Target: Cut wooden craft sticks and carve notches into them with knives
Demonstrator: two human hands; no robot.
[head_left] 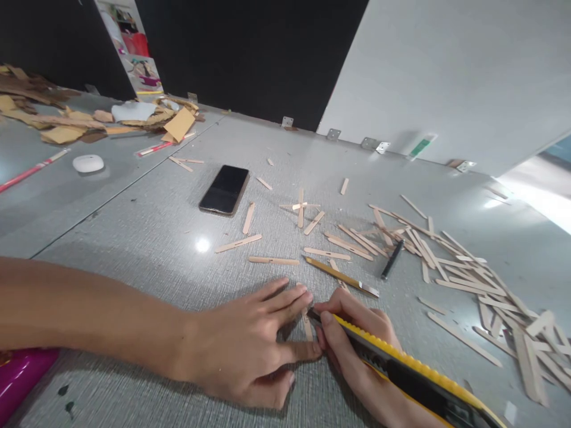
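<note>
My left hand [254, 345] lies flat on the grey table with its fingers spread. Its fingertips press on both sides of and over a wooden craft stick [307, 328], partly hidden beneath them. In my right hand [357, 351] is a yellow and black utility knife [397, 365], its tip end against the stick close to my left fingers. Just beyond both hands lies a slim yellow cutter [341, 277] with a metal end. Craft sticks with small slots, such as one stick [273, 260], are scattered around it.
Many loose craft sticks [473, 285] heap up on the right, near a black pen-like tool [393, 260]. A phone [225, 190] and a white earbud case [88, 163] lie farther back. Cardboard scraps [66, 123] pile at far left. A black panel [250, 53] and white panel stand behind.
</note>
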